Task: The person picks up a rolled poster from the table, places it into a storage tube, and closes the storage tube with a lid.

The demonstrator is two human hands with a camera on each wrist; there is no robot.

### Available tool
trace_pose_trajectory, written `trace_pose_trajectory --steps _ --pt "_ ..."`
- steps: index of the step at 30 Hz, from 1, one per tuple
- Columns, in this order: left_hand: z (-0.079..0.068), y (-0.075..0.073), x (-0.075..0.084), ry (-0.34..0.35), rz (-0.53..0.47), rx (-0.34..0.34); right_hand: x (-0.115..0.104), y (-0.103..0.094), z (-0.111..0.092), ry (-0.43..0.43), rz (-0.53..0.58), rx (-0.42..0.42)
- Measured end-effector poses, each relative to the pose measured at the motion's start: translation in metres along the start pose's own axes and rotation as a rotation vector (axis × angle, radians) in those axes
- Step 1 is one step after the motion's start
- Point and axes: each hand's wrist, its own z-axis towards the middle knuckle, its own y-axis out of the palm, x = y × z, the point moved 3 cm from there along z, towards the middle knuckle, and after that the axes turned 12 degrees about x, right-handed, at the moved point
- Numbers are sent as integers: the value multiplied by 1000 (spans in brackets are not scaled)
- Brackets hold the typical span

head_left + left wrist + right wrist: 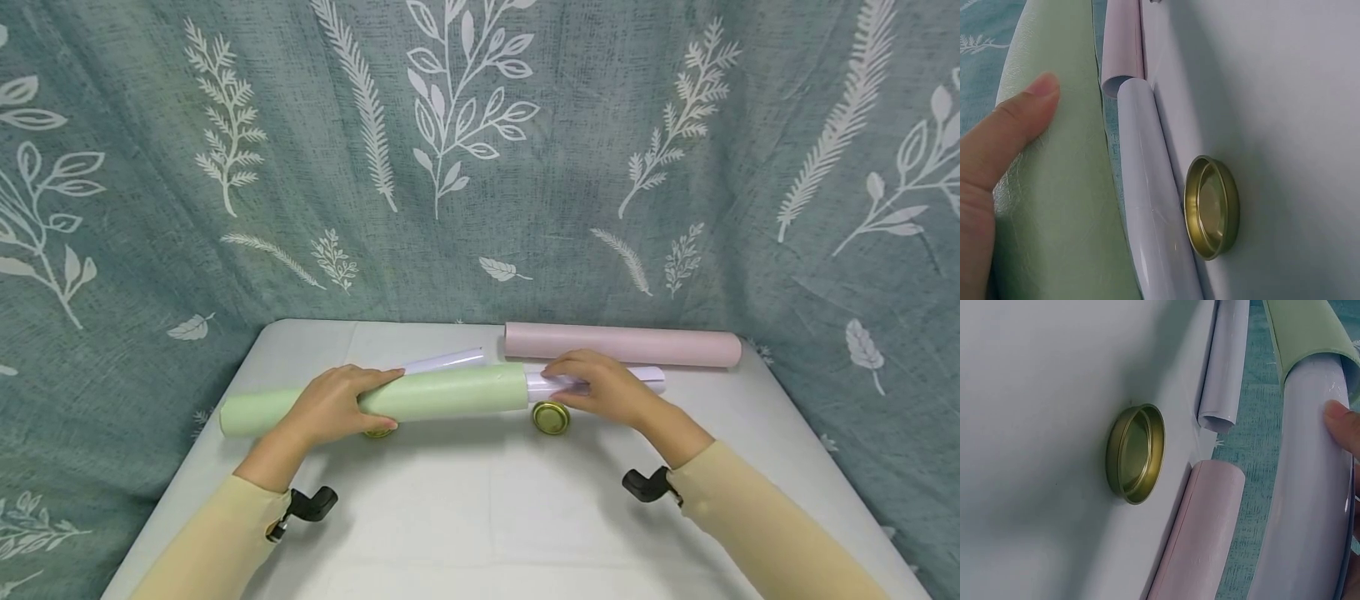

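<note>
A light green tube [457, 392] is held above the white table, tilted slightly up to the right. My left hand [335, 406] grips it near its middle, with the thumb [1027, 112] along its surface in the left wrist view. From the tube's right end sticks a glossy white rolled sheet [1304, 469], partly inside the tube. My right hand [600, 387] holds this roll just outside the opening, its thumb [1342, 425] on top. How far the roll reaches inside is hidden.
Behind the green tube lies a second white roll [450, 360]. A pink tube [622, 344] lies at the table's back right. Two gold round lids rest on the table: one [551, 418] below the tube's right end, another [378, 432] partly hidden under my left hand. A leaf-patterned curtain [465, 250] hangs behind.
</note>
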Motion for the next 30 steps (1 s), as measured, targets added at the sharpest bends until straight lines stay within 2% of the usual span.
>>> trace_pose_trajectory --steps 10,18,24,30 --pt "-2 3 0 -48 -1 -8 -8 8 3 -3 -9 -12" --pt "-4 5 1 -58 -15 3 -12 12 3 -4 5 0" --pt "-5 6 0 -54 -12 13 -14 6 2 -2 -1 42" --pt "-5 5 -1 -54 -14 10 -12 -12 -1 17 -19 83"
